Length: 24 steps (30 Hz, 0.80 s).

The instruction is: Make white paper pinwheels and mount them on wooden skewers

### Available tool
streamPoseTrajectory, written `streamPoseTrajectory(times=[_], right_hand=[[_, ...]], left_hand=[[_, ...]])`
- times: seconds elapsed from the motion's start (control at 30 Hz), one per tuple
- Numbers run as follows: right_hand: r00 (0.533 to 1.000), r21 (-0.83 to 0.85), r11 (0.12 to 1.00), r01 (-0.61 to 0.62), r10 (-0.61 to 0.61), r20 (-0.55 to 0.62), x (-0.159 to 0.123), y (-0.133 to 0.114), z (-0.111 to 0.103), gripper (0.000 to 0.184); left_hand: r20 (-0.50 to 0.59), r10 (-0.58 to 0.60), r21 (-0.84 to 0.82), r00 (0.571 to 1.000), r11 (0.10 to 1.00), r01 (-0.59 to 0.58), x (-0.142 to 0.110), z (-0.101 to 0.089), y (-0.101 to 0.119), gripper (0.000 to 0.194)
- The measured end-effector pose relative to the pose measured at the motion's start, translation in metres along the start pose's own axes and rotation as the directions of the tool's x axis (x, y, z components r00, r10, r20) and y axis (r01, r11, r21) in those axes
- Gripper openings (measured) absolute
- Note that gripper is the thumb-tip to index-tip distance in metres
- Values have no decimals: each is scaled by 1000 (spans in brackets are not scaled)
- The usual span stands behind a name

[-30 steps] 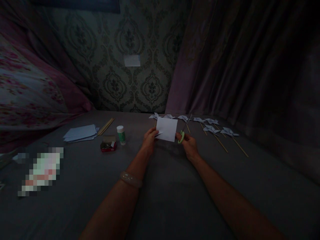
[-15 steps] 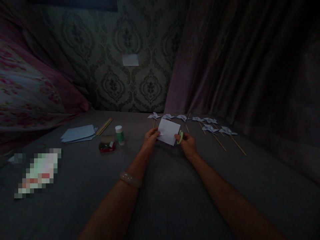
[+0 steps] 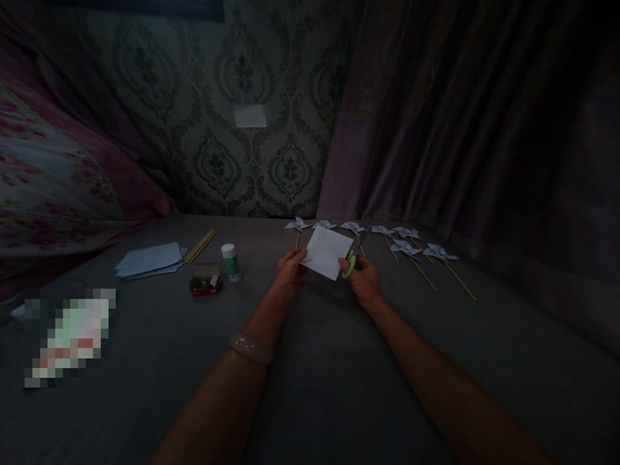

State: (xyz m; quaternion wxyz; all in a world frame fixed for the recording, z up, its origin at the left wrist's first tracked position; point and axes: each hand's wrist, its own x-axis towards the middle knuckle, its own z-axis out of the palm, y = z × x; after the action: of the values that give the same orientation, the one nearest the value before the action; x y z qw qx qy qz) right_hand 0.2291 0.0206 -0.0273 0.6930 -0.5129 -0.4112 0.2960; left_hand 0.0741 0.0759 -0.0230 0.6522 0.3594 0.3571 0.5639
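A white square sheet of paper (image 3: 328, 253) is held up over the grey surface, one side pinched in my left hand (image 3: 289, 266). A thin slit line runs in from the edge by my left fingers. My right hand (image 3: 364, 279) is closed round green-handled scissors (image 3: 349, 265), close beside the sheet's right side. Their dark blades point up and away, hard to make out in the dim light. Whether my right fingertips also touch the paper, I cannot tell. Behind the sheet lies a row of white paper pinwheels (image 3: 353, 227) on wooden sticks.
To the left stand a white-capped green glue bottle (image 3: 231, 263) and an open red box (image 3: 205, 285) of small metal pieces. Further left are a paper stack (image 3: 151, 259) and several wooden sticks (image 3: 201, 245). A blurred-out packet (image 3: 72, 339) lies at the near left.
The paper has turned a little and shifted slightly right, nearer the scissors. My left fingers have slid a bit on its edge. The whole view has moved slightly.
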Motion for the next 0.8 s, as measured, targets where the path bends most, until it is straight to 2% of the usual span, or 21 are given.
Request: streamPoseTrajectory(times=[0.17, 0.5, 0.63, 0.8], right_hand=[[999, -9, 1000, 29, -29, -15, 1, 2, -1, 33], [996, 18, 1000, 20, -18, -83, -1, -4, 1, 32], [995, 9, 999, 35, -34, -91, 1, -1, -1, 31], [994, 9, 999, 38, -37, -105, 3, 2, -1, 31]], left_hand=[[61, -63, -67, 996, 996, 67, -4, 2, 2, 37], [82, -134, -63, 988, 988, 140, -8, 5, 5, 40], [75, -188, -11, 979, 982, 189, -11, 6, 4, 36], [138, -241, 85, 961, 969, 231, -14, 9, -1, 30]])
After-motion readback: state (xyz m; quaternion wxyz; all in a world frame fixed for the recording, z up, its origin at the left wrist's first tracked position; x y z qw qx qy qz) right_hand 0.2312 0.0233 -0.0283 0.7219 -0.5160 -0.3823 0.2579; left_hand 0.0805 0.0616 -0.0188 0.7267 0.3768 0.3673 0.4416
